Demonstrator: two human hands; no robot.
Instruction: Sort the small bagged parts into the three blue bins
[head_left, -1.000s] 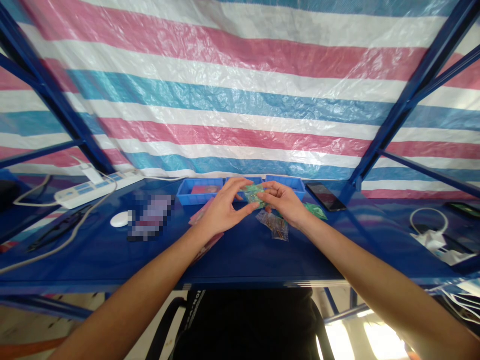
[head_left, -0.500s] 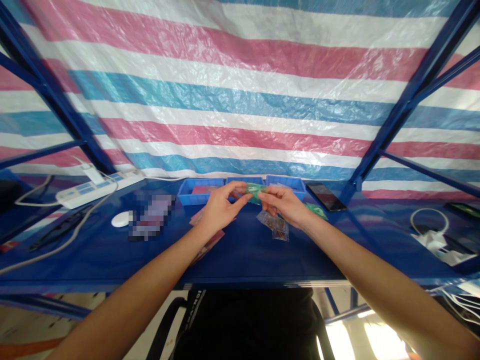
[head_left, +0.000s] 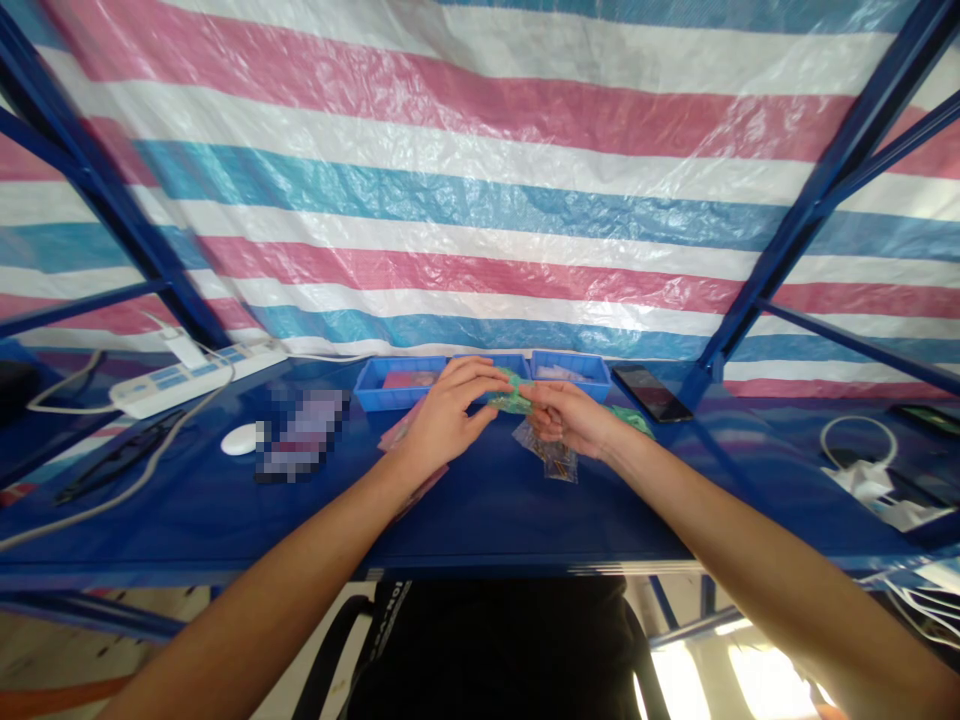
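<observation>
As two bare hands meet above a glossy blue counter [head_left: 487,510], a small green plastic packet [head_left: 511,396] is pinched between them

While both forearms reach in from the bottom corners of the view, the left hand [head_left: 450,412] and the right hand [head_left: 574,415] come together near the far side of the counter. Each hand is nearly closed. The left thumb and fingertips grip the left end of the crumpled packet, and the right thumb and fingertips grip its right end, with the other fingers curled in. The packet sits between the two hands, just in front of a row of three shallow blue plastic trays [head_left: 397,385] that line the back of the counter.

Just below the right hand, a clear plastic packet of small dark parts [head_left: 551,455] lies flat on the counter. A second green packet [head_left: 637,420] shows beside the right wrist. Flat pink packets [head_left: 420,485] lie partly hidden under the left wrist.

To the right of the trays rests a black smartphone [head_left: 651,392], face up. Far to the right lies a coiled white cable with a charger [head_left: 862,470]. On the left are a long white power strip [head_left: 187,378] and a small white oval object [head_left: 240,438].

Behind everything hangs a crinkled tarpaulin striped in pink, white and blue [head_left: 480,200], framed by blue metal struts
</observation>
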